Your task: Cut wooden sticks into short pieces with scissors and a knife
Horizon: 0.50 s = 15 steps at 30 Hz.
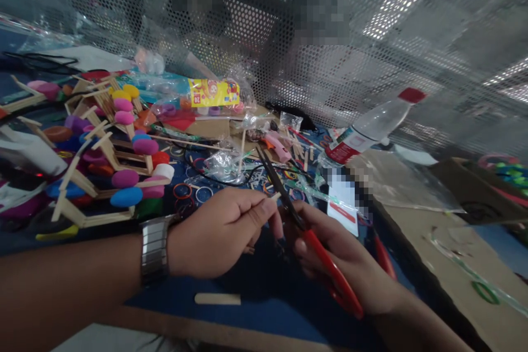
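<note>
My left hand (225, 231), with a metal watch on the wrist, is closed in a pinch. A short pale wooden stick (277, 196) pokes out between thumb and forefinger; the rest of it is hidden by my fingers. My right hand (330, 247) is wrapped round a pair of scissors (330, 272) with red handles and dark blades. The blades point up and away, right beside the stick's tip; I cannot tell whether they touch it. Nearer to me, a craft stick (218, 299), rounded at one end and straight at the other, lies flat on the blue surface.
Stick frames with coloured foam pieces (126, 179) crowd the left. Rubber bands (204, 194), scraps and plastic wrapping litter the middle. A red-capped bottle (363, 132) leans at the right, near cardboard (437, 242). A perforated metal panel (264, 27) stands behind.
</note>
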Motion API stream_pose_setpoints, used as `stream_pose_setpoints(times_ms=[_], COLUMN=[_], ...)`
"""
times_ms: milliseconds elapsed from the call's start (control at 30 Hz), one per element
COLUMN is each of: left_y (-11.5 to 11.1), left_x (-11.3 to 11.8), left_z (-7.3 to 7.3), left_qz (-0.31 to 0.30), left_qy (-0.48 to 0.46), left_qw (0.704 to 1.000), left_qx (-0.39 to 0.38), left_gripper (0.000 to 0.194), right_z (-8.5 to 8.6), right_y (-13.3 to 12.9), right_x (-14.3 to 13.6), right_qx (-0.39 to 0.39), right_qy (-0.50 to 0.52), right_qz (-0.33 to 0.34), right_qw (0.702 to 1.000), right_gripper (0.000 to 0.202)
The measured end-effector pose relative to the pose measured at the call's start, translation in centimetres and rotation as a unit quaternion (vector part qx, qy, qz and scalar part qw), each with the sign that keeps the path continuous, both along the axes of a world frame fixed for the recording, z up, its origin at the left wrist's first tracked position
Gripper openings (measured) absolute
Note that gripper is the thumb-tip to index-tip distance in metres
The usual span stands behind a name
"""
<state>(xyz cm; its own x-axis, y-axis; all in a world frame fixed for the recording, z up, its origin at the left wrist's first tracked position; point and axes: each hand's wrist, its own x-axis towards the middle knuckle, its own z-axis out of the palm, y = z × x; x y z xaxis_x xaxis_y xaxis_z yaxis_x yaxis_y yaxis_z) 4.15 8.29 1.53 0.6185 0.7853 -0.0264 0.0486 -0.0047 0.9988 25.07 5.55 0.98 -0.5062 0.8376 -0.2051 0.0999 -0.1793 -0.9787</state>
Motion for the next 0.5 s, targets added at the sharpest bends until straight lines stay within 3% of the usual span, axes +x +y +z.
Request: stream_pose_setpoints(times_ms=[200,300,500], left_y=[-0.1,-0.1,0.4], left_x=[-0.5,-0.5,-0.2], left_z=[-0.2,-0.2,-0.2], left_qz=[0.008,0.000,0.135], left_qy=[0.007,0.028,-0.002], left_qw=[1.000,0.999,0.990], left_qx=[0.021,0.038,0.051], left_gripper=[0.036,0.031,0.021], right_z=[-0.7,-0.9,-1.6], right_y=[0.1,0.1,0.7], right_x=[0.1,-0.2,-0.9], right_qx=[-0.087,-0.074,-0.005], right_qy=[0.106,0.123,0.155], right_qz=[-0.044,-0.074,-0.103], right_qw=[0.990,0.987,0.982], right_gripper=[0.041,0.043,0.035])
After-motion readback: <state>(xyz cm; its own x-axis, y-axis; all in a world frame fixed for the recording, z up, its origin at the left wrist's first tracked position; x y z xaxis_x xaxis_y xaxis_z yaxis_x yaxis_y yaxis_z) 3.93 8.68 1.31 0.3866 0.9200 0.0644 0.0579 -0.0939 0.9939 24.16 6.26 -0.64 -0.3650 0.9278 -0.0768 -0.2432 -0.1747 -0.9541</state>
